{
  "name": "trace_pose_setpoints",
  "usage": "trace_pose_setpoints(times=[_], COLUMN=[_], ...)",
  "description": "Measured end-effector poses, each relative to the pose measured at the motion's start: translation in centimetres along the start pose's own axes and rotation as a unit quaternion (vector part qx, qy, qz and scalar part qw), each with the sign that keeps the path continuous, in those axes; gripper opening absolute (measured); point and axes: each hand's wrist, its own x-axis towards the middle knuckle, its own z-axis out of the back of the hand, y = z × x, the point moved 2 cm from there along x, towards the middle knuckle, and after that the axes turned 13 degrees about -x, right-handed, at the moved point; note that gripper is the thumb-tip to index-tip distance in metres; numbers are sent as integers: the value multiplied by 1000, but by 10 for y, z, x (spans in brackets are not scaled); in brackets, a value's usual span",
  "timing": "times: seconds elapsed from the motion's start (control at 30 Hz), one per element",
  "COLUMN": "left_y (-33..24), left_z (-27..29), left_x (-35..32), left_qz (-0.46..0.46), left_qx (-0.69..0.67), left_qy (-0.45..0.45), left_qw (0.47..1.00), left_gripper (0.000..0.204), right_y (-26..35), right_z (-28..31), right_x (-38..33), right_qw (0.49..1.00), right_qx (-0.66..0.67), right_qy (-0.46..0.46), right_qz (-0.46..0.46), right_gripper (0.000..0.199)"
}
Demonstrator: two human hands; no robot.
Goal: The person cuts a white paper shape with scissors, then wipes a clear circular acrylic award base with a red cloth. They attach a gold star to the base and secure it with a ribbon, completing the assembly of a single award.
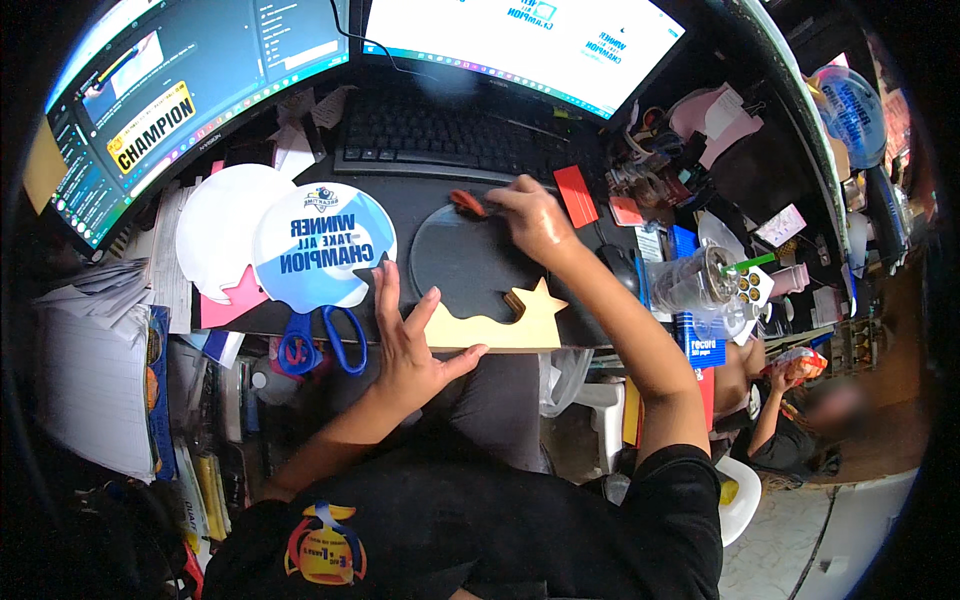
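- Nearest me, my left hand [410,345] lies flat, fingers spread wide, pressing a cream star-topped cutout [500,322] at the dark surface's [600,330] front edge.
- My right hand [535,218], farther back, pinches a small red tool [466,202] over a clear round sheet [460,260].

This looks like a small print or craft workshop run from a crowded office desk. Beyond the fingers, two monitors [200,90] showing design layouts stand behind a black keyboard [450,135]. Left of the fingers lie printed helmet-shaped cutouts [322,245], blue scissors [325,340] and paper stacks [95,390] on the cluttered tabletop [600,330].
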Motion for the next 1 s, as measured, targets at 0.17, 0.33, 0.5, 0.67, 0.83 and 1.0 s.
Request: trace_pose_setpoints(times=[0.17, 0.33, 0.5, 0.67, 0.83, 1.0], left_y=[0, 0, -2, -3, -2, -3], left_z=[0, 0, 0, 0, 0, 6], left_x=[0, 0, 2, 4, 5, 1], left_qz=[-6, -7, -15, -11, -1, 66], left_qx=[-4, 4, 15, 5, -3, 2], left_qy=[-2, 4, 3, 4, 17, 109], left_qw=[1000, 1000, 1000, 1000, 1000, 992], left_gripper=[107, 103, 100, 99, 98, 99], right_y=[66, 72, 14, -32, -25, 18], right_z=[-14, -14, -34, 5, 47, 75], right_x=[-42, -20, 14, -34, -78, -108], right_qw=[975, 979, 998, 967, 939, 995], right_qx=[133, 125, -53, -204, -274, -4], right_qy=[96, 53, -3, 60, 79, 79], right_qz=[151, 149, 42, -139, -192, -67], right_gripper=[34, 34, 36, 32, 36, 53])
